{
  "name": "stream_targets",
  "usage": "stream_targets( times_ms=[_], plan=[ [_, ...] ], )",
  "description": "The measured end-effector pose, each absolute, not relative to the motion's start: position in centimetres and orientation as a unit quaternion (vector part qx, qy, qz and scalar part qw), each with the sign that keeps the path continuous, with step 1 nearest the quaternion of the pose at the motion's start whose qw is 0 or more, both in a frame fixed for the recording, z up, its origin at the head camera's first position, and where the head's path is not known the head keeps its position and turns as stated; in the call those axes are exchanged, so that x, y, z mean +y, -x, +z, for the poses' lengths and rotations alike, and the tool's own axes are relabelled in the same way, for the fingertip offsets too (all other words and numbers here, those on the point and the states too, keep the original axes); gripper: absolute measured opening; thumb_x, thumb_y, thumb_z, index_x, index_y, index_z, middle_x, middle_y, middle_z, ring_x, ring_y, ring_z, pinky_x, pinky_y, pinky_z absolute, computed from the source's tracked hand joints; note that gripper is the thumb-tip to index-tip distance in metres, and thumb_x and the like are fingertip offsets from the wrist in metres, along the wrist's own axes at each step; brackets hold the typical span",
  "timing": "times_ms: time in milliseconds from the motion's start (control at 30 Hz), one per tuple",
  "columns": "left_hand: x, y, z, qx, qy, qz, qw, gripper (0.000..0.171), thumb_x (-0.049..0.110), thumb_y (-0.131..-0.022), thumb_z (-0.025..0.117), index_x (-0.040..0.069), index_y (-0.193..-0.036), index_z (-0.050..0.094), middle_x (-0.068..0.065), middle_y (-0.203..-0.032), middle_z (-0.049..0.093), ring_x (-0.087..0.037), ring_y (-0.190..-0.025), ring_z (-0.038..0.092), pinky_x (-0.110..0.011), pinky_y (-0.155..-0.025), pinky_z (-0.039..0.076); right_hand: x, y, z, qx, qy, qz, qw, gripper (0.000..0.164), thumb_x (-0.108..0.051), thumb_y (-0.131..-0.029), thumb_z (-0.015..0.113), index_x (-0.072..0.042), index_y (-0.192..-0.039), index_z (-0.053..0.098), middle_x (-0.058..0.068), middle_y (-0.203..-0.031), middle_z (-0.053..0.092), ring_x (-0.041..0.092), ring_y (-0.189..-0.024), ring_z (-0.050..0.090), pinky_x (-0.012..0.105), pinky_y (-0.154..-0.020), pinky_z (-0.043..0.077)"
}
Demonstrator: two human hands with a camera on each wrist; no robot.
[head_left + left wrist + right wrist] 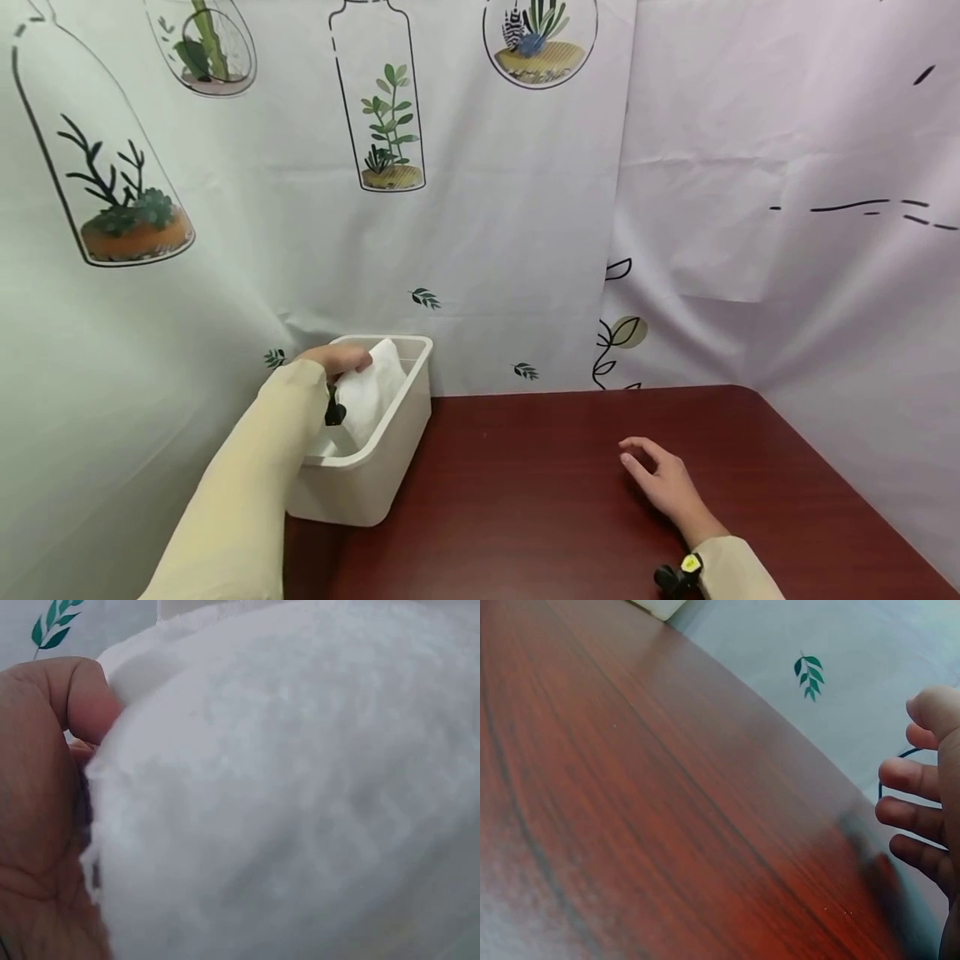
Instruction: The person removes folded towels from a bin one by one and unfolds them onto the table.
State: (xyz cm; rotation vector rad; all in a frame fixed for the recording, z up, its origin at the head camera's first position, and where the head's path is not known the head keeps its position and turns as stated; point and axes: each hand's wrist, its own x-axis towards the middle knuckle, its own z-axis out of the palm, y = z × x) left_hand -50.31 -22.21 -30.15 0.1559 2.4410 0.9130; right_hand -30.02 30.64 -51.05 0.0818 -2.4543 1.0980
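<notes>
A white towel (367,396) stands partly inside a white plastic bin (408,425) at the left of the table. My left hand (337,358) reaches over the bin and grips the towel near its top edge. Close up in the left wrist view, the fluffy towel (285,787) fills most of the picture, with the thumb and curled fingers of the left hand (45,795) at its edge. Over the right part of the table, my right hand (663,483) holds nothing, its fingers loosely bent. The right wrist view shows those fingers (911,817) apart from one another.
The dark red wooden table (525,483) stretches right from the bin. Behind it hangs a pale cloth backdrop (510,250) printed with plants in jars, reaching down to the table's back edge. Cloth also hangs along the left and right sides.
</notes>
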Motion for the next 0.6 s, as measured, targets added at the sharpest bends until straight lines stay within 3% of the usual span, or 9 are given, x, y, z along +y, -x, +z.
stream_targets(
  times_ms=[267,600],
  plan=[
    [-22.8,50.3,-28.8,0.915,-0.070,0.333,0.219,0.011,0.012,-0.078,0.040,0.007,-0.087,0.043,-0.006,-0.085,0.057,-0.018,-0.072,0.055,-0.031,-0.063,0.047,30.6,30.0,-50.8,-0.890,-0.020,0.399,0.221,0.022,-0.025,-0.099,0.067,-0.018,-0.119,0.069,-0.003,-0.106,0.070,0.008,-0.093,0.062,0.032,-0.080,0.051],
    [-23.2,48.5,-25.8,0.913,-0.093,0.346,0.194,0.009,0.015,-0.084,0.036,0.009,-0.080,0.042,-0.001,-0.073,0.052,-0.012,-0.064,0.053,-0.027,-0.060,0.048,30.5,29.9,-50.8,-0.888,-0.025,0.403,0.221,0.022,-0.024,-0.099,0.067,-0.016,-0.119,0.069,-0.002,-0.106,0.070,0.008,-0.093,0.063,0.031,-0.080,0.052]
  ],
)
